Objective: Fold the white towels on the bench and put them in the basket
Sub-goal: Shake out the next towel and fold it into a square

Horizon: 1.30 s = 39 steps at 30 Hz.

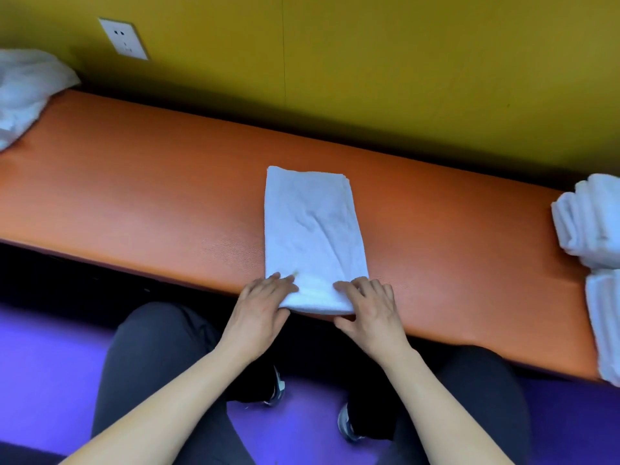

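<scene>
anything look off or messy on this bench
Only the crumpled white towel heap at the far left end of the orange padded bench looks messy; the long white folded towel lies square, merely creased.

Left hand [261,305], right hand [370,308], palms down

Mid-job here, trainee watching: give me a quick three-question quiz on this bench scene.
1. True or false: the left hand and the right hand both hold the near end of the long folded white towel on the orange padded bench.
2. The neat stack of folded white towels sits toward which side of the view? A) left B) right C) centre
3. Fill in: the crumpled white towel heap lies near a white wall ____.
Key: 1 true; 2 B; 3 socket.
</scene>
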Motion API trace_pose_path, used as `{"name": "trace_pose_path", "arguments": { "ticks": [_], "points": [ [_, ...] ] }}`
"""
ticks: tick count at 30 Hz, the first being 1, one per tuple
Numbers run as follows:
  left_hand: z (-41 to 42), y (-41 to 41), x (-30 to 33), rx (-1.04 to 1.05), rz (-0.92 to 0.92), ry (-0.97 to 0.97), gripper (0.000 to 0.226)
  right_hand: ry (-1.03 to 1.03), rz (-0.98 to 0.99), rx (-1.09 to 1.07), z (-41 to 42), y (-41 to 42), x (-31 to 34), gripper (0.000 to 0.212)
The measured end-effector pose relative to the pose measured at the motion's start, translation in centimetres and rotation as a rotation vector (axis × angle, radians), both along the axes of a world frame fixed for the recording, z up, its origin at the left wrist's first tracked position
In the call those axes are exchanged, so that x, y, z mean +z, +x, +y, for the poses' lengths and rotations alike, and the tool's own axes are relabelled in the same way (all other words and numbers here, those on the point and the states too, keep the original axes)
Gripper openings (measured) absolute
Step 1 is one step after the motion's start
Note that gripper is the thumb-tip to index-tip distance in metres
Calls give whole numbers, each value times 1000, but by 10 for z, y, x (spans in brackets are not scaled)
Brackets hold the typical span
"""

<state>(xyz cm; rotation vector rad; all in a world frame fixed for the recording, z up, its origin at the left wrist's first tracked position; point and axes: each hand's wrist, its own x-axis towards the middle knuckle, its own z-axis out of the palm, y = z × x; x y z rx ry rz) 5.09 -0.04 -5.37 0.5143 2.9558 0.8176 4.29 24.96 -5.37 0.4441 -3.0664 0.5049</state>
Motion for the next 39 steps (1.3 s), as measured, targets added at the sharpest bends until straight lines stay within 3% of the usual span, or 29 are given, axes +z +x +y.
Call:
{"name": "trace_pose_path", "arguments": {
  "ticks": [3, 5, 7, 9, 13, 15, 18, 24, 27, 30, 34, 39],
  "points": [
    [-4, 7, 20, 158, -83, 158, 37, -75, 35, -20, -2, 10, 9, 29],
    [-8, 12, 38, 227, -191, 246, 21, -286, 24, -79, 0, 19, 20, 23],
    [-8, 12, 50, 261, -239, 353, 11, -645, -138, -194, 2, 23, 41, 16],
    [-6, 8, 59, 281, -246, 410, 17, -958, -371, -274, 4, 23, 62, 13],
    [-4, -4, 65, 315, -208, 439, 25, -1176, -544, -203, 20, 17, 81, 28],
    [-6, -12, 66, 345, -198, 439, 26, -1079, -629, -190, 27, 10, 74, 42],
    [-9, -30, 63, 358, -209, 435, 26, -873, -510, -257, 24, -5, 52, 24],
    [-7, -87, 63, 484, -150, 421, 27, -921, -293, -395, 4, -58, 46, 6],
    [-6, -115, 61, 550, -163, 409, 23, -844, -234, -473, -2, -86, 38, 15],
    [-6, -120, 54, 633, -223, 373, 37, -648, -208, -565, -7, -101, 28, 25],
    [-1, -95, 42, 685, -356, 307, 44, -542, -172, -738, -5, -86, 23, 41],
    [7, -75, 32, 705, -466, 375, 46, -669, -359, -729, -5, -66, 14, 49]
  ]
}}
